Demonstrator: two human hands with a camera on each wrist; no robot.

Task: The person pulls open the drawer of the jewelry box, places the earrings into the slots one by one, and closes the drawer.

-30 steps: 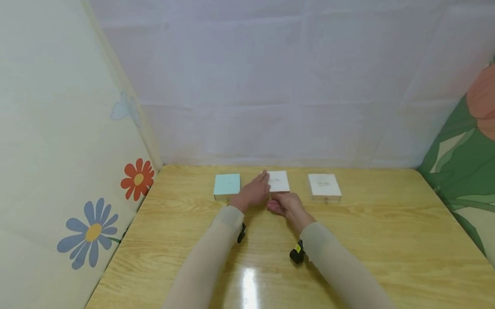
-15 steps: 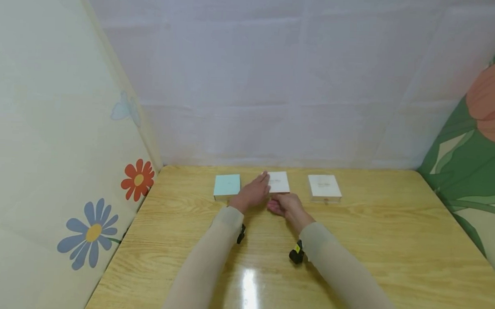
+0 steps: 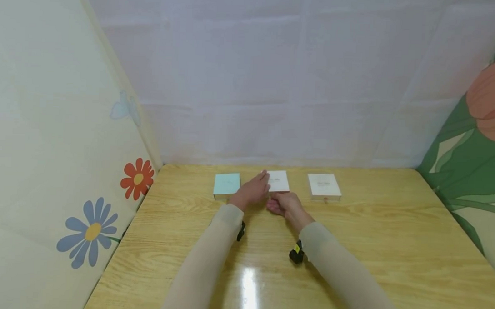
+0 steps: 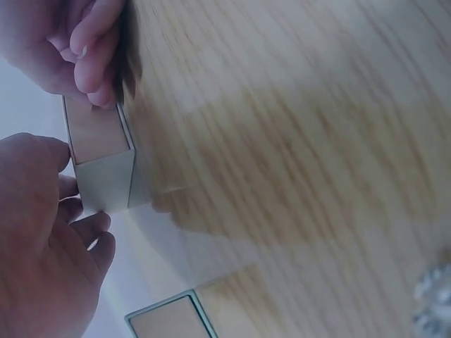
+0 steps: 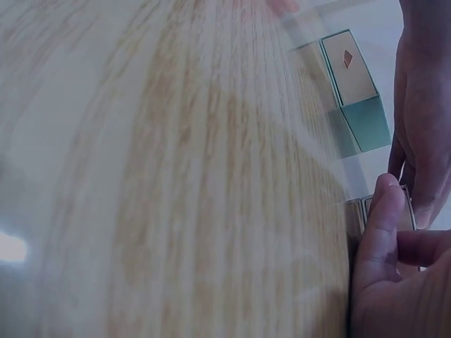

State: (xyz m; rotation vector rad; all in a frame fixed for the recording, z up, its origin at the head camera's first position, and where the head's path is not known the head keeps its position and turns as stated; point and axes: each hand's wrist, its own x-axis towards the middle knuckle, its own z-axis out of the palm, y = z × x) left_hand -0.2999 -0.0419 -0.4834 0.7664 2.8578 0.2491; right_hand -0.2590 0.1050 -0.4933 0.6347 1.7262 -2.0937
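Note:
A small white drawer box (image 3: 279,180) stands at the back middle of the table. My left hand (image 3: 252,191) holds it at its left side, the fingers along the side and top edge in the left wrist view. My right hand (image 3: 286,205) is at the box's front, where thumb and fingertips pinch at the tan drawer front (image 4: 99,134). What lies between those fingertips is hidden. Left of the hands sits a teal box (image 3: 227,184), its tan front bearing a small brown diamond-shaped tab (image 5: 348,58) in the right wrist view.
Another white box (image 3: 324,185), with a small tab at its front, stands on the right. The wood-grain table (image 3: 371,249) meets a pale cloth backdrop (image 3: 250,82) behind the boxes. Flower-print sheets flank both sides. Black wrist cameras (image 3: 296,252) hang under the sleeves.

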